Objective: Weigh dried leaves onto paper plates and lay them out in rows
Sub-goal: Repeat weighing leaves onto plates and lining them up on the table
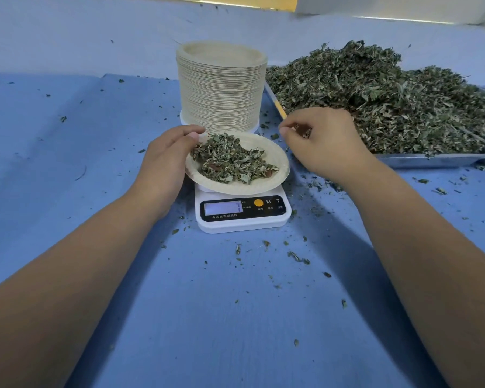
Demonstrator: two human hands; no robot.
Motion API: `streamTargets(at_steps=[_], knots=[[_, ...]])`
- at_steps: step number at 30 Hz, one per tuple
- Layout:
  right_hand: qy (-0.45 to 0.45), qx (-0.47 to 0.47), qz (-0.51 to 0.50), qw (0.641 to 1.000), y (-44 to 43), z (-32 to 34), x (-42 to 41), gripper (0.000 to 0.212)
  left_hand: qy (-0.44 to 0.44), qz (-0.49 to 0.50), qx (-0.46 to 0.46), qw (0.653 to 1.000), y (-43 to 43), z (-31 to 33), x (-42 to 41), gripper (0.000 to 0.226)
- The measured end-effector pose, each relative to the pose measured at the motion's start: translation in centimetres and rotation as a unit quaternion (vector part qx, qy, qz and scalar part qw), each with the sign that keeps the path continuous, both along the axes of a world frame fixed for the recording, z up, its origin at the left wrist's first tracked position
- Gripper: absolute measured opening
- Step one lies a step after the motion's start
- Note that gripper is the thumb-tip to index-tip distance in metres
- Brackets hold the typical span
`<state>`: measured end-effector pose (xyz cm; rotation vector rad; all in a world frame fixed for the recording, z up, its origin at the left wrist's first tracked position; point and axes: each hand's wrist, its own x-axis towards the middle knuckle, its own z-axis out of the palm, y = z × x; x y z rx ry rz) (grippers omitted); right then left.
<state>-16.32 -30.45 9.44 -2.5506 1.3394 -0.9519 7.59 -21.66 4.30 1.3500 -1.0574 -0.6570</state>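
A scale (241, 217) sits mid-table (207, 317) with a plate (277, 155) on it and a pile of leaves (230, 161) in the plate. Behind stands a stack of plates (221, 91). To the right lies a tray (431, 160) with a heap of leaves (375, 96) in it. The left hand (165, 161) is at the plate's left rim. The right hand (325, 141), between plate and tray, holds a pinch of leaves (303, 132).

A shallow beige paper plate (275, 175) sits on the white scale (241, 219) at the middle of the table, its left rim gripped by the left hand (165, 161). A loose mound of crumbled green-brown dried leaves (233, 161) fills its centre. Just behind it stands a tall stack of plates (221, 91). At the right, a big leaf heap (389, 102) covers a metal tray (431, 160). The right hand (325, 138) pinches a few leaf bits (304, 131) at the heap's near-left edge.
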Motion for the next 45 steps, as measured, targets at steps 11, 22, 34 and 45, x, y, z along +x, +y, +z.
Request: streamTargets(at_steps=[11, 22, 34, 45], knots=[[0.157, 0.063, -0.047, 0.984, 2.3, 0.7, 1.6, 0.049, 0.084, 0.02, 0.093, 0.992, -0.4, 0.5, -1.2, 0.058], [-0.006, 0.14, -0.001, 0.99, 3.7, 0.9, 2.9, 0.029, 0.261, 0.086, 0.053, 0.96, -0.2, 2.2, -1.5, 0.023], [-0.039, 0.154, 0.134, 0.978, 7.4, -1.0, 5.4, 0.028, 0.255, 0.162, 0.013, 0.953, 3.9, 3.5, 1.8, 0.041], [0.031, 0.1, 0.278, 0.955, 13.4, -2.5, 12.7, 0.054, 0.286, 0.258, -0.008, 0.923, 13.9, 3.5, 9.3, 0.021]])
